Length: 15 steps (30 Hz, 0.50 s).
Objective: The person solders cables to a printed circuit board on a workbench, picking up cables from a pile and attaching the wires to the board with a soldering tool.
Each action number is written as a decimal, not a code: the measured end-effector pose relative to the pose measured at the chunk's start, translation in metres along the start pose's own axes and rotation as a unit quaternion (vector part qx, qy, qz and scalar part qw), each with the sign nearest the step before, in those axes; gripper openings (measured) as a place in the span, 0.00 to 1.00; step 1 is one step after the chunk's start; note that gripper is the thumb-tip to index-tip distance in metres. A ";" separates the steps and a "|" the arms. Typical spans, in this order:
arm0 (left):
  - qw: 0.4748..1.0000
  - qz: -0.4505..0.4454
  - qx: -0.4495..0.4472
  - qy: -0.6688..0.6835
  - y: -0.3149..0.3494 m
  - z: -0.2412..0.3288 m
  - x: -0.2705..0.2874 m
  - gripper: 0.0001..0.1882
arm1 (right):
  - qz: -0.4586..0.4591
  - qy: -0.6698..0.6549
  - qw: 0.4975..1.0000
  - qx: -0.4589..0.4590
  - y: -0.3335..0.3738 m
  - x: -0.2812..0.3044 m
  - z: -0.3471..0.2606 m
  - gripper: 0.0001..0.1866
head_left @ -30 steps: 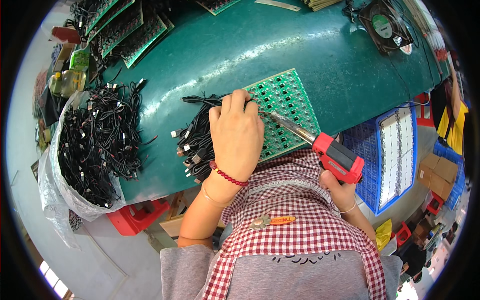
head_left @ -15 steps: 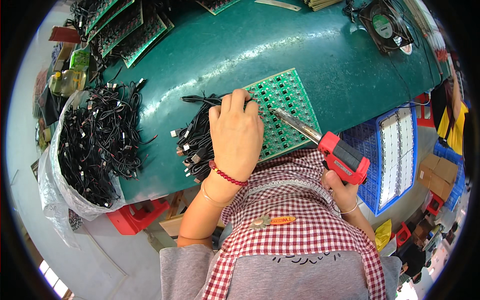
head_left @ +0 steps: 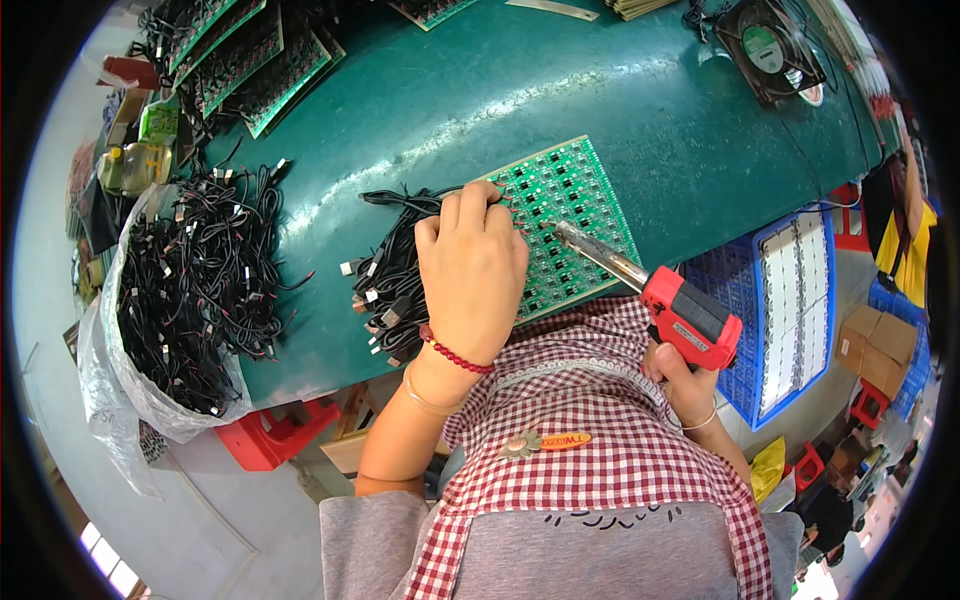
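Note:
A green circuit board (head_left: 597, 232) with rows of small black parts lies on the table just in front of me. Over its left edge my left hand (head_left: 472, 270) is curled, fingers closed on the thin wire end of a black cable; the fingertips are partly hidden. More black cables (head_left: 392, 262) with plugs lie bundled beneath and left of that hand, several red wire ends reaching the board. My right hand (head_left: 688, 387) is wrapped round the grip of a red and black soldering gun (head_left: 690, 312). Its metal tip points left, over the middle of the board.
A clear plastic bag (head_left: 225, 400) heaped with black cables sits at the left table edge. Stacked circuit boards (head_left: 250, 75) stand at the far left, and a fan (head_left: 765, 50) at the far right. Right of the table is a blue crate (head_left: 825, 300) holding white pieces.
The soldering gun has shifted slightly to the right, its tip drawing a little away from the wire ends. My left hand stays almost in the same place.

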<state>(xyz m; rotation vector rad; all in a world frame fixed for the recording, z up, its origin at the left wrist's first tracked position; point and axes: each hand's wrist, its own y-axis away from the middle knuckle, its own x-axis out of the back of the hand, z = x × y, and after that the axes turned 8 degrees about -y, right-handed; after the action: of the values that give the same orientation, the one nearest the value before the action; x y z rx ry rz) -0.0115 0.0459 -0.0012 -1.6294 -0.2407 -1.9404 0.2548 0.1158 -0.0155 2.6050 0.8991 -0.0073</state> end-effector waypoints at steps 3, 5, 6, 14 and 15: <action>1.000 0.001 -0.008 -0.008 0.003 0.002 0.001 0.04 | -0.010 0.028 1.000 0.007 0.001 -0.001 0.000 0.18; 1.000 -0.004 -0.011 -0.015 0.004 0.003 0.002 0.04 | -0.011 0.023 1.000 -0.003 0.002 0.000 0.001 0.18; 1.000 -0.008 -0.011 -0.012 0.003 0.003 0.002 0.04 | -0.011 0.030 0.999 0.004 0.003 0.002 0.005 0.18; 1.000 0.009 -0.001 0.002 0.004 0.001 -0.003 0.04 | -0.015 0.023 1.000 -0.005 0.004 -0.003 -0.003 0.16; 1.000 0.008 -0.005 0.001 0.004 0.002 -0.002 0.04 | -0.016 0.017 1.000 -0.009 0.004 -0.004 -0.003 0.16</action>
<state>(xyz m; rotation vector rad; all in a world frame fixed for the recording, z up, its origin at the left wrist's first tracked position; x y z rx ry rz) -0.0074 0.0442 -0.0039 -1.6320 -0.2168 -1.9337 0.2536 0.1121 -0.0108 2.5810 0.9476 0.0377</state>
